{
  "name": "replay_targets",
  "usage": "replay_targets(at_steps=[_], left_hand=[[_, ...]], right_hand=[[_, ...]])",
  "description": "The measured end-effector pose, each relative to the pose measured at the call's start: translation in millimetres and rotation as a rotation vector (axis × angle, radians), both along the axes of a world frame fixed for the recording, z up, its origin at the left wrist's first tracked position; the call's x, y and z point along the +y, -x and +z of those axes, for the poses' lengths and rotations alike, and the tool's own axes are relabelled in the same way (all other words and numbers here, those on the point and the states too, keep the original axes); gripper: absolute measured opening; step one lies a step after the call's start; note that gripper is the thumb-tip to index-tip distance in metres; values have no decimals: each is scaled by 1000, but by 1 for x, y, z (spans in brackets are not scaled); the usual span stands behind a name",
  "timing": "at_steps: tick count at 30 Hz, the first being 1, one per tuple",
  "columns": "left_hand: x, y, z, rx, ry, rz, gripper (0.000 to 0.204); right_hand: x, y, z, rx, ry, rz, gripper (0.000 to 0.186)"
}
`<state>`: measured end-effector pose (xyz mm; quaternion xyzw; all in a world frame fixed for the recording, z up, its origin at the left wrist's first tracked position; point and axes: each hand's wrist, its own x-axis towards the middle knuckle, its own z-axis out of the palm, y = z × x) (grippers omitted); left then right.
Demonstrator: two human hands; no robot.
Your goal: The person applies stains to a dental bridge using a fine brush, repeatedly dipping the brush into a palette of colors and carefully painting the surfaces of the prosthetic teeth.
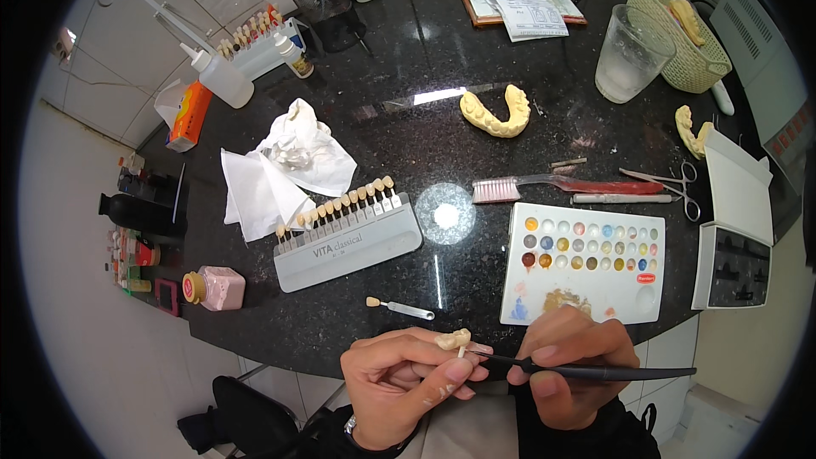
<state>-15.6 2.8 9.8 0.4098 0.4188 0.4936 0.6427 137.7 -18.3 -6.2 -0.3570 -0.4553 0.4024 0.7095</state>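
Note:
Near the front edge of the black table, my left hand (406,378) pinches a small cream dental crown piece (453,339) on a short pale peg between thumb and fingers. My right hand (571,365) grips a thin dark-handled brush (612,371) like a pen. Its fine tip points left and reaches the piece at the peg, though I cannot tell if it touches. Just beyond my left hand lies a single shade tab (403,309) with a tooth-coloured end. The white paint palette (586,263), with rows of coloured wells and smears, lies beyond my right hand.
A grey shade guide (348,246) stands left of centre, before crumpled white tissues (293,161). Farther back are a yellow dental cast (497,112) and a glass (631,55). A red-handled toothbrush (569,185) and scissor-handled forceps (680,183) lie behind the palette. A pink-filled jar (219,288) sits at left.

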Motion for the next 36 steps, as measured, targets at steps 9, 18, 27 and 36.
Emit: replay_targets(at_steps=[9, 18, 27, 36], left_hand=[[1, 1, -4, -1, -25, -34, 18], [1, 1, -3, 13, -32, -29, 18], [0, 0, 0, 10, -22, -15, 17], [1, 1, -1, 17, -21, -39, 17]], right_hand=[[1, -2, 0, -54, 47, 34, 29], [0, -4, 2, -40, 39, 69, 29], [0, -5, -1, -46, 6, 78, 28], [1, -3, -1, -6, 37, 71, 26]])
